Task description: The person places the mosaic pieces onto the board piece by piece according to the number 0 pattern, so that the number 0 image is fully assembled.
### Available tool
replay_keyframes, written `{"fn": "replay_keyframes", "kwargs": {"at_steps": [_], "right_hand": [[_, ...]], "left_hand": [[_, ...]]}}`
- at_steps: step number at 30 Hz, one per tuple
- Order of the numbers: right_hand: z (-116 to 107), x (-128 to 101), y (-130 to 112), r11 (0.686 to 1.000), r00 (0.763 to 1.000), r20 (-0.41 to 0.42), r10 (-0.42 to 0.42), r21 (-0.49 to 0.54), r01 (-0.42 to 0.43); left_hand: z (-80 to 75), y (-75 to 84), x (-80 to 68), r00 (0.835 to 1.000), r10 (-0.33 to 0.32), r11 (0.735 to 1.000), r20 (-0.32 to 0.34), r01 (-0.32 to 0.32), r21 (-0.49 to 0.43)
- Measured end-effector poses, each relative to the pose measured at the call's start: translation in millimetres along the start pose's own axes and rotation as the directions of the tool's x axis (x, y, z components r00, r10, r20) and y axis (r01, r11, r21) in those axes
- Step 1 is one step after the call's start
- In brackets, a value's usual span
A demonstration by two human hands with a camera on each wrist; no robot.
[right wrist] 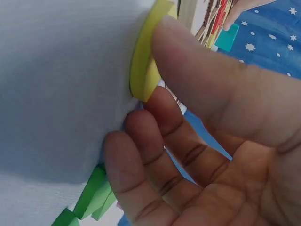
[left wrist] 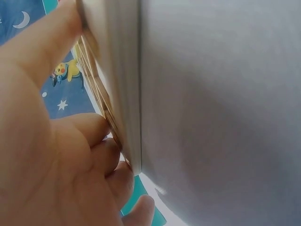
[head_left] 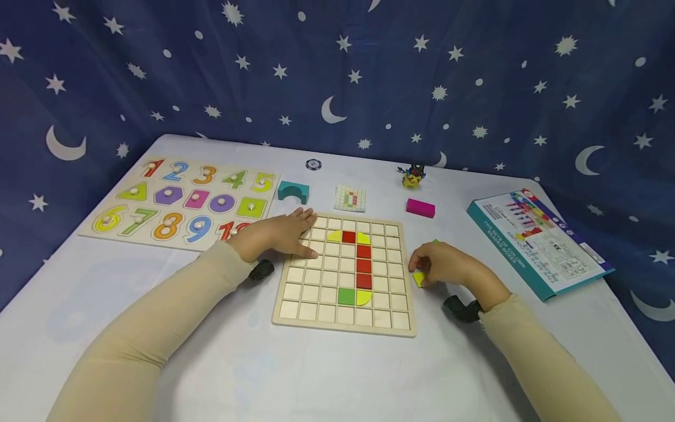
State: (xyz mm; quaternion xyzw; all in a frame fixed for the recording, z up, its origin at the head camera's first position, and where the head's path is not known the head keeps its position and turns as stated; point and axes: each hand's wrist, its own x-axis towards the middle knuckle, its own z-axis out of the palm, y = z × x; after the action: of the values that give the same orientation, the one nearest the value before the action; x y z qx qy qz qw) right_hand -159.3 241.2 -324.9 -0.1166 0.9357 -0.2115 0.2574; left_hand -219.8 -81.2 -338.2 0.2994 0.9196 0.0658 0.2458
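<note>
A square wooden grid board lies on the table, with red squares, yellow rounded pieces and one green square in its cells. My left hand rests on the board's left edge, thumb and fingers spread over the cells. To the right of the board, my right hand pinches a yellow tile at the tabletop. In the right wrist view the thumb presses on this tile, with a fingertip at its lower end. Green tiles lie beside the other fingers, mostly hidden in the head view.
Behind the board are a small pattern card, a teal arch block, a magenta block, a poker chip and a small yellow figure. A number puzzle lies left, a teal-edged box right.
</note>
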Motion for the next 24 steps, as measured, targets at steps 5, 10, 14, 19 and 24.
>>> {"fn": "replay_keyframes", "kwargs": {"at_steps": [5,10,14,19,24], "right_hand": [[1.9,-1.2,2.0,1.000,1.000,-0.016,-0.003,-0.018,0.002],[5.1,-3.6,5.1,0.999,0.999,-0.019,-0.028,-0.029,0.028],[7.5,-5.4,8.8,0.997,0.997,-0.025,-0.077,-0.030,0.076],[6.7,-6.2,11.0,0.994,0.994,-0.029,-0.103,-0.037,0.102],[-0.9,-8.5,8.6,0.990,0.992,-0.033,-0.125,-0.069,0.123]], "left_hand": [[-0.3,-0.3,-0.4,1.000,0.007,1.000,-0.009,-0.007,-0.005],[0.4,0.2,-1.0,1.000,0.002,1.000,-0.007,-0.002,-0.026],[2.2,0.5,-1.1,1.000,-0.005,0.999,-0.003,0.005,-0.034],[2.6,1.2,-1.6,1.000,-0.011,0.999,-0.011,0.010,-0.038],[1.9,0.1,-0.7,1.000,-0.004,0.999,-0.019,0.004,-0.032]]}}
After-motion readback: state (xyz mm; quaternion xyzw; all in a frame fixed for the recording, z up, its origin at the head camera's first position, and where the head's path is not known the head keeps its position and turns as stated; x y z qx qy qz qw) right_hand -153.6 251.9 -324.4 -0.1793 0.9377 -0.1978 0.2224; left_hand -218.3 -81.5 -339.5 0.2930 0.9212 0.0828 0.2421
